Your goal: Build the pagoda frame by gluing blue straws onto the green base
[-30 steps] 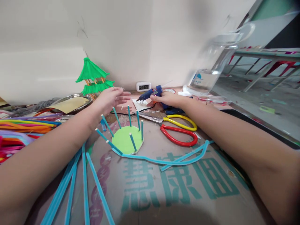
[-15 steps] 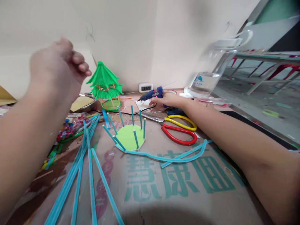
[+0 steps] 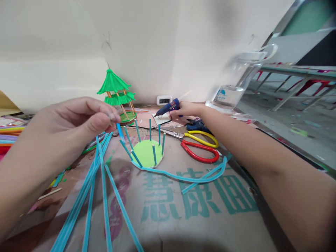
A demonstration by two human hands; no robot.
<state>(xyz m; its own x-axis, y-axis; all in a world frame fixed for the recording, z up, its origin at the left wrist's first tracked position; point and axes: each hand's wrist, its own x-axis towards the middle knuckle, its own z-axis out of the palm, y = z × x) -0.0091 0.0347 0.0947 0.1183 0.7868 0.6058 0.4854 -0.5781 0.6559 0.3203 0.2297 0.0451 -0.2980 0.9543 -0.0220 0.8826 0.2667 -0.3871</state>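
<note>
Red-and-yellow-handled metal scissors (image 3: 201, 145) lie on the printed brown cardboard sheet (image 3: 210, 217) covering the bench. A green paper pagoda model (image 3: 116, 91) stands near the wall, beside a small white digital clock (image 3: 164, 100). A clear plastic water jug (image 3: 233, 84) stands far right.

The work surface is a flattened brown cardboard sheet (image 3: 199, 217), matt and slightly rough, printed with flat teal characters. Near its far edge lies a pale green paper disc (image 3: 146, 154), smooth and matt, studded with short blue stick posts (image 3: 154, 155) of a dull finish. Long turquoise fuzzy pipe-cleaner strands (image 3: 90, 196) look soft and fibrous. The scissors with red and yellow plastic handles (image 3: 199, 148) are glossy, their blades bare grey metal. The blue plastic glue gun (image 3: 168, 106) has a smooth, faint sheen. The green pleated paper pagoda model (image 3: 115, 89) stands on thin wooden-looking sticks. The clear plastic water jug (image 3: 233, 84) is transparent and shiny.
</note>
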